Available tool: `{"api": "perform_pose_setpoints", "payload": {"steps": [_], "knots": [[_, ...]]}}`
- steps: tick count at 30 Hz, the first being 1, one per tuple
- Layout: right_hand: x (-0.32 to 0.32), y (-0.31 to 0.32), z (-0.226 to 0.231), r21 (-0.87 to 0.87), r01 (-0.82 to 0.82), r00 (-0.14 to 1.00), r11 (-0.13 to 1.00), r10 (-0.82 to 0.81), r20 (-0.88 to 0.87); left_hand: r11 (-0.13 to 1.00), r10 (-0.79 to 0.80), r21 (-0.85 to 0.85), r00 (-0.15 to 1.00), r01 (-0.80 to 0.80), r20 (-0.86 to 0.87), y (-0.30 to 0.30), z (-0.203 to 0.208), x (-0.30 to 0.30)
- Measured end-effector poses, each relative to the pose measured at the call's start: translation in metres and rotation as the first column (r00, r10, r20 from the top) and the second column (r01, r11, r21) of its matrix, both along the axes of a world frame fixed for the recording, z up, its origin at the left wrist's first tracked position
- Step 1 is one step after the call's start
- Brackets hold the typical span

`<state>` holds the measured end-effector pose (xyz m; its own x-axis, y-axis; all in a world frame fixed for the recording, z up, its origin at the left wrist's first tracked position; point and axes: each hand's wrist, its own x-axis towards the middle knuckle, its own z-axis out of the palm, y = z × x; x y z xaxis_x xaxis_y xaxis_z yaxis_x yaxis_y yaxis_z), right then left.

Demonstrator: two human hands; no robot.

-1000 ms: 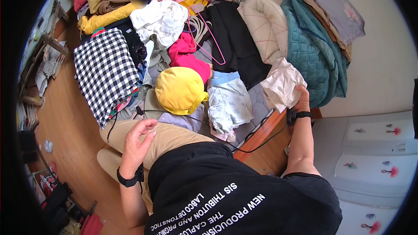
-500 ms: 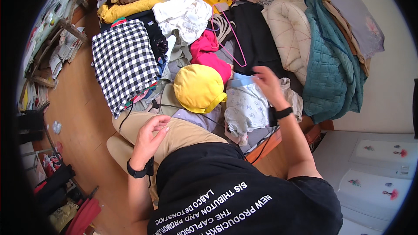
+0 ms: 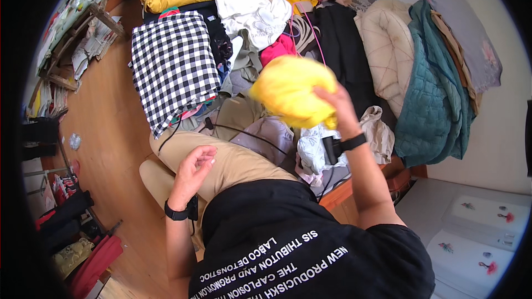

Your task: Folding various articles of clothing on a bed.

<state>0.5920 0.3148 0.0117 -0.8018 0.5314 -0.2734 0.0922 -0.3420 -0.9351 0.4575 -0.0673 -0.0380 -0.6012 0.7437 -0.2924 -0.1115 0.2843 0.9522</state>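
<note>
My right hand [image 3: 339, 112] grips a round yellow hat [image 3: 293, 89] by its right side, lifted over the clothes on the bed and blurred by motion. Beneath it, a pale printed garment [image 3: 313, 149] is partly hidden by the hat and my wrist. Part of a bright pink garment [image 3: 275, 50] shows just behind the hat. My left hand [image 3: 195, 169] hovers above my tan trousers with loosely curled fingers, holding nothing. Close to it, a black cable [image 3: 249, 134] runs across a greyish-lilac garment [image 3: 271, 133].
A black-and-white checked folded cloth [image 3: 174, 63] lies at the left of the bed. White clothing [image 3: 255, 16], a pink hanger [image 3: 317, 36] and black trousers [image 3: 343, 50] lie farther back. A cream quilt [image 3: 388, 50] and a teal quilt [image 3: 432, 99] are heaped at the right.
My right hand has taken hold of the yellow hat and raised it off the pile, toward the right. My left hand has barely moved. The view has shifted slightly.
</note>
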Motion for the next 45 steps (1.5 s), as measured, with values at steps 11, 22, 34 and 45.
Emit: {"api": "perform_pose_setpoints", "payload": {"steps": [11, 22, 34, 45], "knots": [[0.221, 0.131, 0.05, 0.218, 0.498, 0.86, 0.839, -0.51, -0.003, 0.996, -0.069, -0.058, 0.997, 0.067, -0.033, 0.005, -0.006, 0.0], [0.247, 0.142, -0.006, -0.07, 0.579, 0.814, 0.812, -0.581, -0.011, 0.998, -0.042, -0.042, 0.997, 0.04, -0.059, 0.002, -0.01, 0.004], [0.08, 0.035, 0.046, -0.483, 0.012, 0.909, 0.875, -0.211, -0.36, 0.991, -0.119, -0.084, 0.974, 0.104, -0.194, 0.029, 0.007, -0.001], [-0.01, -0.029, 0.125, -0.414, -0.326, 0.753, 0.85, -0.031, -0.657, 0.841, -0.54, -0.151, 0.79, 0.519, -0.29, 0.129, 0.035, 0.02]]}}
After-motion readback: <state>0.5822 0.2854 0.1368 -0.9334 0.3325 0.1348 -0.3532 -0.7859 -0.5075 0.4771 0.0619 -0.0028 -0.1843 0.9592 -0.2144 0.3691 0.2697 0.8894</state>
